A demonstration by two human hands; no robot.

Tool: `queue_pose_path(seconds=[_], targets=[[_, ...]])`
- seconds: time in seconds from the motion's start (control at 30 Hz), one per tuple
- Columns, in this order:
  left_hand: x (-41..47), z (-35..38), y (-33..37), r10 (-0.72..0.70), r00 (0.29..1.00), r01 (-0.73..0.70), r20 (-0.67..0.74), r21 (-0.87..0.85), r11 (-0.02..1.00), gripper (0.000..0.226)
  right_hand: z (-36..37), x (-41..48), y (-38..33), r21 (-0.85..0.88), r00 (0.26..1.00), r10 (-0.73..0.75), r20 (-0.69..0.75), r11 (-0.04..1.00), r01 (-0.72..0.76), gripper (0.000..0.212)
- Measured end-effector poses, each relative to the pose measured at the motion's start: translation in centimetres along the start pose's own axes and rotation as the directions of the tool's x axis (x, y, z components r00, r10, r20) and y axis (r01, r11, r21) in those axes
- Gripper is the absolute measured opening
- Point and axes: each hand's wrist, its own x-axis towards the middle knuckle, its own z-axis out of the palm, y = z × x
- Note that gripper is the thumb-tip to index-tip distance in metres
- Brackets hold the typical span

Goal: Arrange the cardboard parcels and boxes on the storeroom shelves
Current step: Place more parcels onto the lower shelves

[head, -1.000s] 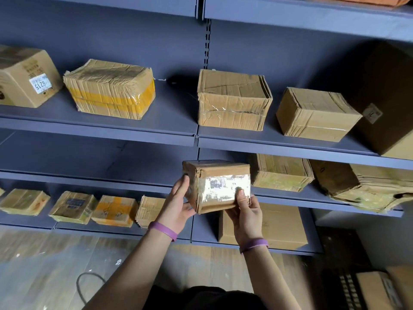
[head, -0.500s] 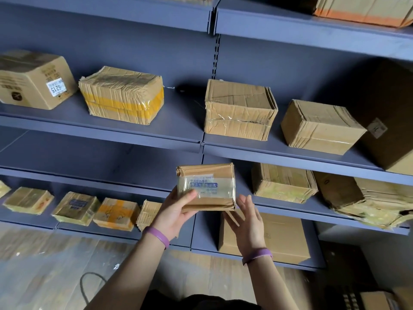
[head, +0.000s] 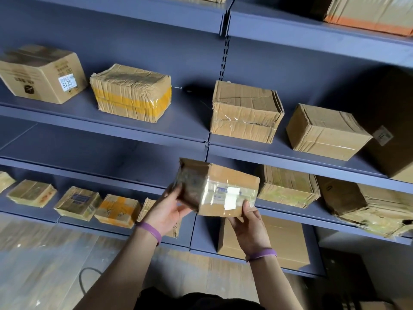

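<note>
The person's left hand (head: 166,211) grips the shaded left end of a small brown cardboard parcel (head: 220,190) bound in glossy clear tape. Its fingers (head: 173,194) curl up against that end and the thumb is tucked under the lower edge. The right hand (head: 249,227) holds the parcel's lower right corner with the thumb pressed on the taped front face; its other fingers are hidden behind the cardboard. The parcel sits tilted between both sets of fingers, white label facing out, raised in front of the blue-grey metal shelves (head: 156,128). A purple wristband (head: 149,231) circles each wrist. Just right of the right fingers, a ribbed, tape-wrapped cardboard bundle (head: 288,186) rests on the lower shelf. Below that hand a large plain cardboard box (head: 288,240) stands on the bottom shelf. Left of the left fingers lies a row of flat taped packets, the nearest clear one being an orange-taped packet (head: 117,211). Above the fingers, on the upper shelf, a crumpled brown carton (head: 245,110) sits almost directly overhead. A smoother brown carton (head: 324,130) is further right, and a yellow-banded parcel (head: 131,92) is up and to the left. A printed box with a white 6215 label (head: 42,73) sits furthest left.
</note>
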Motion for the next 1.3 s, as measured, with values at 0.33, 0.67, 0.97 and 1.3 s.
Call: queue_pose_path(seconds=[0.33,0.67,0.97,1.3], targets=[[-0.8,2.4,0.2,0.193,0.980,-0.167,-0.046,0.329,0.929,0.051,0.3,0.2,0.3,-0.047,0.975,-0.210,-0.074,0.977,0.207,0.020],[-0.4,1.5,-0.2,0.307,0.941,-0.247,-0.139,0.335,0.909,0.035,0.8,-0.4,-0.1,-0.181,0.979,-0.205,-0.003,0.963,0.201,0.041],[-0.9,0.8,-0.5,0.158,0.987,-0.143,-0.032,0.269,0.952,0.045,0.6,-0.7,0.0,0.079,0.998,0.051,0.047,0.995,-0.055,0.052],[0.0,1.1,-0.9,0.096,0.992,-0.067,-0.086,0.299,0.952,0.051,0.6,-1.0,1.2,0.055,0.996,-0.072,0.042,0.996,0.070,0.022]])
